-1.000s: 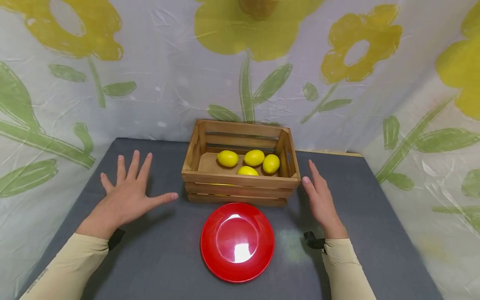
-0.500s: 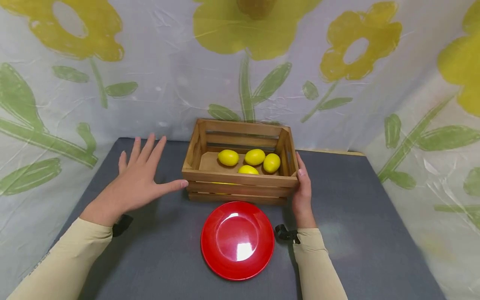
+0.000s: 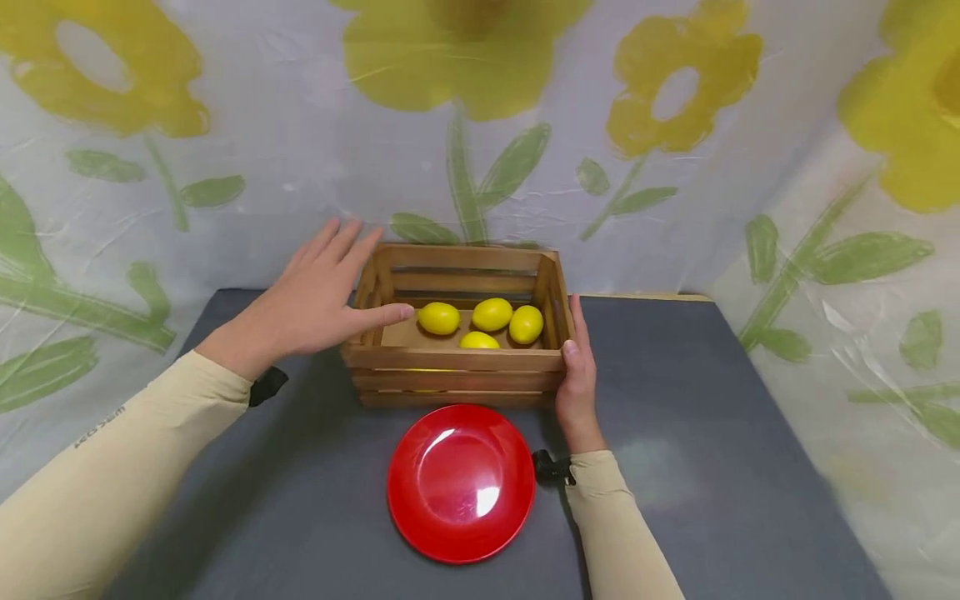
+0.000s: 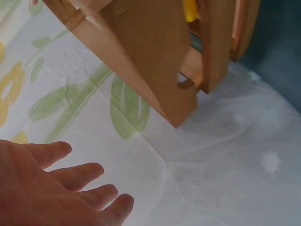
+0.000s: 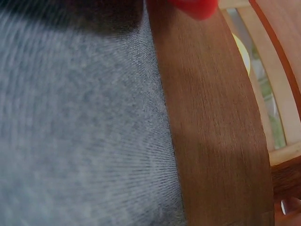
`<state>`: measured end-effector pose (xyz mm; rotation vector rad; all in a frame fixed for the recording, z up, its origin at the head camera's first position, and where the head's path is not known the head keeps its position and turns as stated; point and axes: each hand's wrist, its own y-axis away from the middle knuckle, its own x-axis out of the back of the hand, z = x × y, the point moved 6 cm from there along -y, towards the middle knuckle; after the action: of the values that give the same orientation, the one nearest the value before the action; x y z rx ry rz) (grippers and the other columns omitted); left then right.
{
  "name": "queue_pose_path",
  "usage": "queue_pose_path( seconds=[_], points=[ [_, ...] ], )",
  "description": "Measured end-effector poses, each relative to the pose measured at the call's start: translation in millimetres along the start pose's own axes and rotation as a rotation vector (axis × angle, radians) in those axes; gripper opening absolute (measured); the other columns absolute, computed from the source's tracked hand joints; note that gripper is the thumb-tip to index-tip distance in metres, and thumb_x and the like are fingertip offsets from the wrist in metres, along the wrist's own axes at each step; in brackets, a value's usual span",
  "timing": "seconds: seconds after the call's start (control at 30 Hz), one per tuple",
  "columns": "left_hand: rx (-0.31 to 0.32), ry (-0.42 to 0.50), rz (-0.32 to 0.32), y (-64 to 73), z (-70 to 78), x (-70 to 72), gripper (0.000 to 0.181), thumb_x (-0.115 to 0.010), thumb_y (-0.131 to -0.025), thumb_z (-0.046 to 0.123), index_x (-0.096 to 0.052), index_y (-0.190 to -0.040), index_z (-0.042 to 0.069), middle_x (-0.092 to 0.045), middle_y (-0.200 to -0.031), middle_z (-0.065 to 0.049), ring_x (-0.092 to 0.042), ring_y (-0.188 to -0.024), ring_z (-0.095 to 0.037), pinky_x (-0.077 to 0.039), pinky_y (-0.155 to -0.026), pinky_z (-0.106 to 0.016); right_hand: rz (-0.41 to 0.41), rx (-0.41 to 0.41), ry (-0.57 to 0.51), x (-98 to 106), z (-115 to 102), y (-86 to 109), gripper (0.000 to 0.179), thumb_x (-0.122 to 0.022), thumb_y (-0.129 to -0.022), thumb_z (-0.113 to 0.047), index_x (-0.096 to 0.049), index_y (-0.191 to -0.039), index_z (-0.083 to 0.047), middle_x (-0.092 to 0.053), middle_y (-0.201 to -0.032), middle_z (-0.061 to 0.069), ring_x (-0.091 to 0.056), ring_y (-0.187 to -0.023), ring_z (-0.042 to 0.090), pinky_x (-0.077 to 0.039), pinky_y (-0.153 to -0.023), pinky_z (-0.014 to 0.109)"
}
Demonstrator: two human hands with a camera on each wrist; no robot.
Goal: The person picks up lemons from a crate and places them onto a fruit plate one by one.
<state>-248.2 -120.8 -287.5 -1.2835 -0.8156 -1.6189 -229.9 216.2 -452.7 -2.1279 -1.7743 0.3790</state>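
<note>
A brown slatted wooden crate holds yellow oval lemons. In front of it, a round glossy plate is red; under the crate, the flat tabletop is dark grey. Behind it, a creased white sheet bears yellow flowers and green leaves. Front-left of the crate, a beige fabric sleeve carries dark lettering.

Spread grip, wooden crate, floral sheet

Pale flower-painted sheeting, dark grey tabletop

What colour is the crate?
The crate is brown wood; best seen in the head view.
</note>
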Motion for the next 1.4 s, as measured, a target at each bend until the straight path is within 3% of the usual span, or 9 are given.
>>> queue_pose_path(
  seconds=[0.2, 0.37, 0.53, 0.73, 0.97, 1.13, 1.4],
  points=[
    [-0.07, -0.025, -0.033, -36.1, 16.2, -0.9, 0.101, -0.071, -0.096, 0.064, -0.028, -0.172, 0.013, -0.025, -0.179, -0.02, -0.026, -0.164, -0.047, -0.027, -0.129, -0.069, -0.001, 0.019, -0.007, 1, 0, -2.0, 0.07, -0.039, -0.1, -0.029, -0.036, -0.17, -0.027, -0.032, -0.178, -0.004, -0.028, -0.164, 0.024, -0.013, -0.134, 0.059],
    [-0.087, -0.027, -0.104, -65.8, 23.3, -10.6, 0.089, -0.071, -0.099, 0.054, -0.037, -0.169, 0.012, -0.034, -0.175, -0.019, -0.034, -0.16, -0.046, -0.033, -0.127, -0.066, -0.017, 0.035, -0.015, 0, 5, -2.0, 0.07, -0.038, -0.101, -0.032, -0.035, -0.17, -0.027, -0.032, -0.178, -0.004, -0.029, -0.164, 0.024, -0.014, -0.134, 0.06],
    [-0.14, -0.057, -0.17, -87.9, 32.7, -30.0, 0.079, -0.071, -0.099, 0.05, -0.047, -0.164, 0.012, -0.046, -0.169, -0.017, -0.043, -0.156, -0.043, -0.04, -0.125, -0.062, -0.037, 0.009, -0.028, -5, 11, 1.8, 0.07, -0.038, -0.101, -0.03, -0.034, -0.171, -0.031, -0.031, -0.178, -0.006, -0.03, -0.163, 0.024, -0.017, -0.132, 0.062],
    [-0.185, -0.043, -0.3, -98.4, 44.6, -54.7, 0.066, -0.074, -0.1, 0.041, -0.058, -0.156, 0.012, -0.059, -0.159, -0.012, -0.052, -0.15, -0.037, -0.047, -0.12, -0.058, -0.039, -0.003, -0.037, -11, 8, 6.1, 0.071, -0.038, -0.1, -0.029, -0.035, -0.17, -0.031, -0.031, -0.178, -0.007, -0.031, -0.162, 0.026, -0.019, -0.131, 0.064],
    [-0.146, -0.08, -0.425, -110.8, 33.5, -61.1, 0.071, -0.077, -0.097, 0.035, -0.054, -0.158, 0.008, -0.058, -0.159, -0.014, -0.055, -0.147, -0.036, -0.048, -0.12, -0.055, -0.049, 0.027, -0.041, -24, 0, -1.0, 0.07, -0.038, -0.1, -0.033, -0.035, -0.171, -0.03, -0.031, -0.178, -0.007, -0.031, -0.163, 0.024, -0.02, -0.132, 0.062],
    [-0.125, -0.089, -0.501, -111.4, 29.1, -65.2, 0.067, -0.075, -0.095, 0.029, -0.057, -0.156, 0.008, -0.058, -0.159, -0.013, -0.057, -0.144, -0.033, -0.05, -0.118, -0.053, -0.041, 0.028, -0.056, -32, -2, 1.8, 0.072, -0.038, -0.099, -0.032, -0.036, -0.17, -0.027, -0.032, -0.178, -0.004, -0.032, -0.162, 0.025, -0.02, -0.131, 0.061],
    [-0.083, -0.125, -0.577, -110.9, 24.5, -79.9, 0.066, -0.075, -0.089, 0.018, -0.061, -0.152, 0.011, -0.058, -0.159, -0.011, -0.058, -0.117, -0.026, -0.053, -0.097, -0.042, -0.055, 0.014, -0.056, -39, -5, 5.3, 0.072, -0.039, -0.098, -0.036, -0.034, -0.17, -0.031, -0.032, -0.177, -0.007, -0.033, -0.162, 0.024, -0.022, -0.132, 0.061]
  ],
)
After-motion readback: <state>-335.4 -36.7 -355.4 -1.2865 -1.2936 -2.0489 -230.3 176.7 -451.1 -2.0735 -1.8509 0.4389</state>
